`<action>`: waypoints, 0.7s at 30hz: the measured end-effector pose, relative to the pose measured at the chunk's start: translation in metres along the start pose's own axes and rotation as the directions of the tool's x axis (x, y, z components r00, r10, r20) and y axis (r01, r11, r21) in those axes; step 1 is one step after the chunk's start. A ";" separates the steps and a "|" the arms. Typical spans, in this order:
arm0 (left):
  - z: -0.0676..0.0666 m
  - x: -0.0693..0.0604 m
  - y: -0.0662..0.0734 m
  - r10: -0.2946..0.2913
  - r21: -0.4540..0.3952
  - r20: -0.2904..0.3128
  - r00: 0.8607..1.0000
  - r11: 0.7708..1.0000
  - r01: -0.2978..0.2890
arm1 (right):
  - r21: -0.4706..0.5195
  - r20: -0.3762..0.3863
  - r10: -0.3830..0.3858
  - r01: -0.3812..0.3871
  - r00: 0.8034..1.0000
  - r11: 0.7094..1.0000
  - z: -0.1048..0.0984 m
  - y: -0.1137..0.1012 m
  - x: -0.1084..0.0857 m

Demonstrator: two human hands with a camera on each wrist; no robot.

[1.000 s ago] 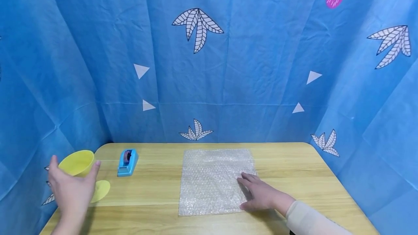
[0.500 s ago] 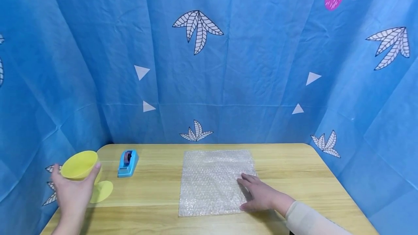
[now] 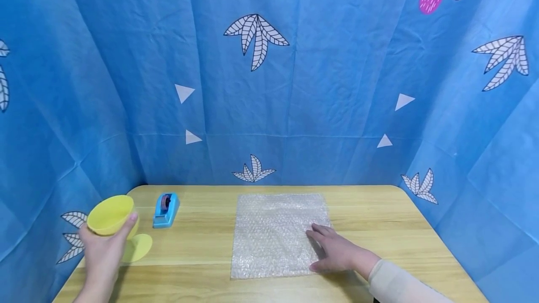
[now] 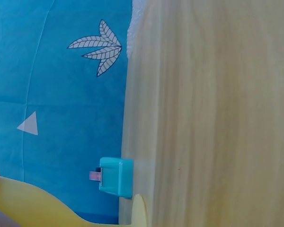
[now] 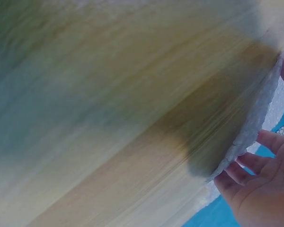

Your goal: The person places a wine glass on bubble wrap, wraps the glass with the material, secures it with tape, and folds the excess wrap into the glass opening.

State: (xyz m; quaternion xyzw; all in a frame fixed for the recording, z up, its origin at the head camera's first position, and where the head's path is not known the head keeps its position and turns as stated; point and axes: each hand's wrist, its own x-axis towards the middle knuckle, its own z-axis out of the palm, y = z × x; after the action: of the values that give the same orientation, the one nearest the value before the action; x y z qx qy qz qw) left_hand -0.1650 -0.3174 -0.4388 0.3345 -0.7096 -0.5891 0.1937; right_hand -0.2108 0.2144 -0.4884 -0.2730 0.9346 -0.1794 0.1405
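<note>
My left hand (image 3: pixel 102 254) grips a yellow goblet (image 3: pixel 110 216) by its wide bowl, thumb on the right side and fingers on the left. Its round foot shows below and to the right of the bowl. In the left wrist view the yellow goblet (image 4: pixel 35 205) covers the lower left corner, with a bit of the fingers beside it. A square sheet of bubble wrap (image 3: pixel 273 235) lies flat in the table's middle. My right hand (image 3: pixel 337 249) rests on its right edge with fingers spread. The fingertips touch that edge in the right wrist view.
A blue tape dispenser (image 3: pixel 166 210) with a small roll stands at the back left, just beyond the goblet. The wooden table (image 3: pixel 379 214) has blue patterned cloth (image 3: pixel 328 83) at its back and sides.
My left hand has carried the goblet to the right, slightly nearer the tape dispenser. My right hand and the bubble wrap have stayed in place.
</note>
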 end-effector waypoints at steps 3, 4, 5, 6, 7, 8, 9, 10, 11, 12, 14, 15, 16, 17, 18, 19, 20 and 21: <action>0.001 0.000 -0.004 0.022 -0.035 0.023 1.000 0.999 -0.021 | -0.006 -0.006 -0.006 0.006 1.000 1.000 0.000 0.001 0.000; 0.002 0.000 -0.006 0.023 -0.041 0.031 0.999 0.999 -0.022 | -0.008 -0.008 -0.009 0.009 1.000 1.000 0.000 0.001 0.000; 0.002 0.001 -0.007 0.026 -0.052 0.033 0.999 0.998 -0.024 | -0.011 -0.011 -0.012 0.012 1.000 1.000 0.000 0.001 0.000; 0.003 0.001 -0.009 0.030 -0.064 0.040 0.999 0.998 -0.027 | -0.013 -0.014 -0.015 0.015 1.000 1.000 0.001 0.001 0.000; 0.003 0.002 -0.010 0.035 -0.069 0.046 0.998 0.997 -0.032 | -0.015 -0.017 -0.017 0.016 1.000 1.000 0.001 0.001 0.001; 0.004 0.002 -0.011 0.037 -0.070 0.053 0.998 0.997 -0.033 | -0.018 -0.019 -0.019 0.018 1.000 1.000 0.000 0.001 0.001; 0.004 0.003 -0.012 0.039 -0.068 0.061 0.997 0.997 -0.035 | -0.020 -0.020 -0.019 0.019 1.000 1.000 0.000 0.001 0.001; 0.004 0.004 -0.013 0.041 -0.071 0.068 0.997 0.997 -0.036 | -0.021 -0.022 -0.019 0.019 1.000 1.000 0.000 0.001 0.001; 0.004 0.004 -0.014 0.044 -0.074 0.077 0.996 0.997 -0.039 | -0.022 -0.022 -0.018 0.018 1.000 1.000 0.000 0.001 0.001; 0.004 0.005 -0.015 0.049 -0.070 0.087 0.995 0.997 -0.043 | -0.021 -0.022 -0.017 0.017 1.000 1.000 0.000 0.001 0.001; 0.004 0.006 -0.018 0.051 -0.066 0.108 0.993 0.997 -0.044 | -0.019 -0.021 -0.017 0.017 1.000 1.000 0.000 0.001 0.001; 0.003 0.006 -0.020 0.052 -0.064 0.119 0.992 0.997 -0.044 | -0.015 -0.020 -0.017 0.016 1.000 1.000 0.000 0.001 0.001; 0.003 0.007 -0.021 0.052 -0.057 0.128 0.990 0.997 -0.045 | -0.011 -0.019 -0.016 0.016 1.000 1.000 0.000 0.001 0.001; 0.003 0.007 -0.023 0.055 -0.044 0.138 0.989 0.998 -0.049 | -0.007 -0.018 -0.016 0.015 1.000 1.000 0.000 0.001 0.001; 0.002 0.008 -0.024 0.057 -0.030 0.146 0.988 0.998 -0.054 | -0.004 -0.017 -0.015 0.015 1.000 1.000 0.000 0.001 0.001; 0.003 0.008 -0.026 0.061 -0.018 0.155 0.986 0.998 -0.059 | -0.004 -0.016 -0.015 0.015 1.000 1.000 0.000 0.001 0.001; 0.003 0.009 -0.027 0.065 -0.003 0.163 0.984 0.998 -0.065 | -0.001 -0.014 -0.013 0.013 1.000 1.000 0.000 0.001 0.001; 0.003 0.009 -0.029 0.065 0.019 0.169 0.983 0.997 -0.069 | -0.002 -0.014 -0.014 0.013 1.000 1.000 0.000 0.001 0.001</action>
State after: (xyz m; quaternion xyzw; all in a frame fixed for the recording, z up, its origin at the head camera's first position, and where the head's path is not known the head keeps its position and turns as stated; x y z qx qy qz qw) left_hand -0.1666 -0.3241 -0.4684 0.2618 -0.7416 -0.5995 0.1487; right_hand -0.2117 0.2145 -0.4893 -0.2782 0.9339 -0.1812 0.1325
